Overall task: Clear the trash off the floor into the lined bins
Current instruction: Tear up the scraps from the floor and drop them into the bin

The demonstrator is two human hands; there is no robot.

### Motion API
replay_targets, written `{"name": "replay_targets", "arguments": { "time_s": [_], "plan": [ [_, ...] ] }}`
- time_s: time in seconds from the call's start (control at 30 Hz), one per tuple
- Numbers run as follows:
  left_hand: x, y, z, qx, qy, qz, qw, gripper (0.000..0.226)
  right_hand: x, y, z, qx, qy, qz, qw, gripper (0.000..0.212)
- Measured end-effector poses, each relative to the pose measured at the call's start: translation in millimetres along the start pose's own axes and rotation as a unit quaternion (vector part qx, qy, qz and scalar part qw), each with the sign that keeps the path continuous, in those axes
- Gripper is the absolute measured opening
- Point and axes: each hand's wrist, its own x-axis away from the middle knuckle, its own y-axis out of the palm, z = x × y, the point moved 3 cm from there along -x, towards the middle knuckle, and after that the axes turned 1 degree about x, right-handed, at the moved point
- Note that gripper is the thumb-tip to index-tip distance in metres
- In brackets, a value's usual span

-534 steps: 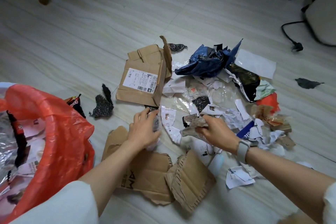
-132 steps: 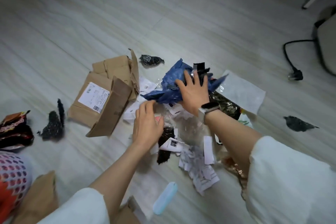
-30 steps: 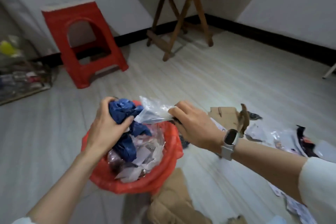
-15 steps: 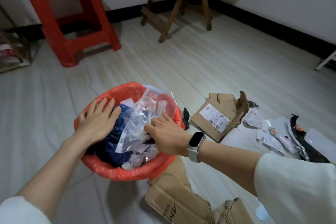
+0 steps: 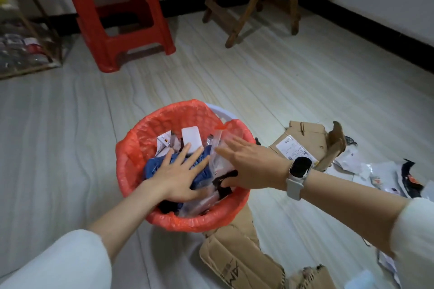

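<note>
Fingers of the left hand (image 5: 178, 176) are spread wide and flat, pressing on the blue wrapper (image 5: 152, 166) inside the bin (image 5: 141, 145) lined with a red bag. Beside it the right hand (image 5: 249, 166) has straight fingers laid on a clear plastic bag (image 5: 217, 148) near the bin's right rim. Flattened cardboard (image 5: 237, 256) touches the bin's near edge; a labelled box (image 5: 303, 143) and scattered wrappers (image 5: 375, 171) lie right. Bare floor (image 5: 58, 148) spreads left.
</note>
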Motion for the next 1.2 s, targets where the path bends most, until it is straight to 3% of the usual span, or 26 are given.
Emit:
{"name": "replay_targets", "arguments": {
  "time_s": [0.07, 0.13, 0.17, 0.27, 0.4, 0.57, 0.7, 0.8, 0.93, 1.1, 1.2],
  "plan": [
    [2.6, -11.3, -3.4, 0.147, -0.009, -0.029, 0.989, 0.091, -11.4, 5.4, 0.5, 0.022, 0.026, -0.044, 0.998, 0.101],
    [11.4, -28.5, -16.6, 0.336, -0.028, -0.032, 0.941, 0.071, -28.0, 14.3, -6.5, 0.014, 0.03, -0.092, 0.995, 0.114],
    [16.7, -34.8, -24.7, 0.351, -0.024, -0.028, 0.936, 0.066, -36.2, 19.4, -10.9, -0.002, 0.03, -0.115, 0.993, 0.117],
    [23.4, -26.5, -45.2, 0.154, -0.038, -0.022, 0.987, 0.059, -54.5, 34.6, -16.2, -0.034, 0.038, -0.161, 0.986, 0.121],
    [15.9, -5.2, -35.2, 0.01, -0.072, -0.038, 0.997, 0.071, -65.3, 55.0, -15.8, -0.043, 0.056, -0.222, 0.973, 0.123],
    [-6.7, 15.8, -26.8, -0.016, -0.092, -0.073, 0.993, 0.079, -72.5, 63.2, -16.9, 0.02, 0.033, -0.3, 0.953, 0.105],
    [-16.6, 25.3, -27.0, -0.013, -0.104, -0.084, 0.991, 0.078, -78.1, 71.4, -20.9, 0.085, 0.007, -0.304, 0.949, 0.097],
    [-15.3, 20.6, -26.0, 0.0, -0.096, -0.077, 0.992, 0.078, -75.3, 64.5, -22.6, 0.074, 0.021, -0.311, 0.947, 0.093],
    [1.8, 4.4, -29.2, 0.066, -0.093, -0.009, 0.993, 0.083, -60.4, 32.1, -24.4, 0.038, 0.005, -0.254, 0.966, 0.092],
    [29.7, -17.9, -37.2, 0.157, -0.115, 0.083, 0.977, 0.086, -38.6, -3.7, -6.6, -0.031, -0.024, -0.022, 0.999, 0.057],
    [35.9, -31.5, -31.0, 0.177, -0.103, 0.157, 0.966, 0.073, -22.3, -7.2, 2.4, -0.017, -0.039, 0.055, 0.998, 0.044]
  ]
}}
